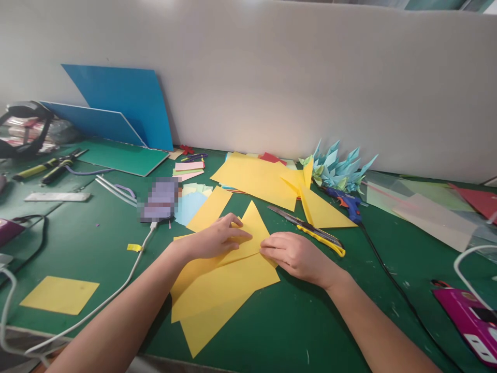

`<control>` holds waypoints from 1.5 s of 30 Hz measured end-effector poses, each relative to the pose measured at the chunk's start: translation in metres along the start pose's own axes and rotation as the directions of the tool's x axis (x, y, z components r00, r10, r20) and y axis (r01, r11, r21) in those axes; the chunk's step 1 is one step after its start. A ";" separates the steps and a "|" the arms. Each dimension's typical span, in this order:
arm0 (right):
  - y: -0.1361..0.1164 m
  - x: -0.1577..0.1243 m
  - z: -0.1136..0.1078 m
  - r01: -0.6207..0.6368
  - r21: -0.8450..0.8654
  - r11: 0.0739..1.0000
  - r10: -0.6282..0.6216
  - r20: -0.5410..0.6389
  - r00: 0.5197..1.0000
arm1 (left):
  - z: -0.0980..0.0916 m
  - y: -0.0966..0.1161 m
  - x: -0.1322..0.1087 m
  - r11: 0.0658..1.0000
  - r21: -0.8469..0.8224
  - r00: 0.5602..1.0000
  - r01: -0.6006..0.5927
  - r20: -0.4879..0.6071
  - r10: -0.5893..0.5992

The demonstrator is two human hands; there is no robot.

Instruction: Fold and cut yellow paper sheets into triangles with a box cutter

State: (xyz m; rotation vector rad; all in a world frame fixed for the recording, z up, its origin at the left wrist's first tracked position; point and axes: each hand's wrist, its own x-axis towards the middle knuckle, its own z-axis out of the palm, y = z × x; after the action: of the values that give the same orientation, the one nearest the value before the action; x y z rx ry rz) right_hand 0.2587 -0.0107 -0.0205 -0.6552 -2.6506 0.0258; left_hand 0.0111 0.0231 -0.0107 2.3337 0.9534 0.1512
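Observation:
My left hand (217,239) lies on a folded sheet of yellow paper (254,223), fingers apart and pressing its surface. At the right side of that sheet, the fingers of my right hand (295,255) are closed together on its edge. The paper comes to a point at the top, and a crease line runs below my fingers. Underneath, more yellow sheets (217,295) overlap at different angles toward the table's front edge. A yellow utility knife (310,230) with its blade out is just beyond my right hand.
A blue glue gun (349,203) sits by light-blue folded-paper spikes (341,168); its black cord runs down the right. Behind are large yellow sheets (256,173). Left are a phone (160,199) on a white cable, pliers (58,168) and blue boards (128,98). A pink power strip (462,316) is right.

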 end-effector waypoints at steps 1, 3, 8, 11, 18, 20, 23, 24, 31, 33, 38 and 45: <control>-0.001 0.001 0.001 0.006 0.001 1.000 -0.006 0.002 1.000 | 0.000 0.000 0.000 1.000 0.003 1.000 -0.002 -0.002 0.002; -0.003 0.003 0.004 0.022 0.003 1.000 -0.022 0.009 1.000 | 0.000 0.000 0.000 1.000 0.007 1.000 -0.006 -0.009 0.006; -0.016 0.014 0.012 0.053 0.014 0.998 -0.054 0.053 0.997 | 0.003 -0.005 0.001 1.000 0.000 0.999 -0.030 -0.039 0.030; -0.027 0.023 0.017 0.062 0.022 0.998 -0.064 0.084 0.994 | 0.003 -0.005 0.000 0.999 -0.002 0.998 -0.041 -0.047 0.041; -0.050 0.045 0.032 0.113 0.000 0.994 -0.112 0.118 0.987 | 0.003 -0.005 0.000 0.999 0.032 0.999 -0.029 -0.031 0.030; -0.054 0.049 0.035 0.123 0.002 0.992 -0.122 0.116 0.986 | 0.003 -0.005 0.000 0.999 0.032 0.999 -0.031 -0.038 0.032; -0.055 0.048 0.036 0.119 0.037 0.992 -0.122 0.089 0.988 | 0.002 -0.003 0.000 1.000 0.022 1.000 -0.005 -0.028 0.006; -0.053 0.045 0.035 0.108 0.052 0.993 -0.112 0.076 0.991 | 0.002 -0.001 -0.001 1.000 0.019 1.000 0.005 -0.022 -0.005; -0.030 0.013 0.016 -0.049 0.160 0.986 0.050 -0.001 0.999 | 0.000 0.003 0.001 0.999 -0.002 0.999 0.034 0.000 -0.034; -0.025 0.004 0.009 -0.104 0.163 0.981 0.109 -0.017 0.994 | 0.000 0.002 0.001 0.999 0.002 0.999 0.042 0.008 -0.042; -0.009 -0.018 -0.005 -0.230 0.052 0.972 0.234 -0.104 0.967 | -0.002 0.004 0.001 0.999 0.015 0.999 0.040 0.023 -0.040; 0.022 -0.042 -0.008 -0.507 -0.210 0.836 0.429 -0.325 0.843 | -0.005 0.012 -0.003 0.996 0.081 0.999 0.034 0.031 -0.037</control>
State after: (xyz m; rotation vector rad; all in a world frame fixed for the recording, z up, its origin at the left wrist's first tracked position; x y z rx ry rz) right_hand 0.3055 -0.0106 -0.0323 -1.3058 -2.1884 -0.2956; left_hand 0.0148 0.0168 0.0005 2.3831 1.0014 0.0615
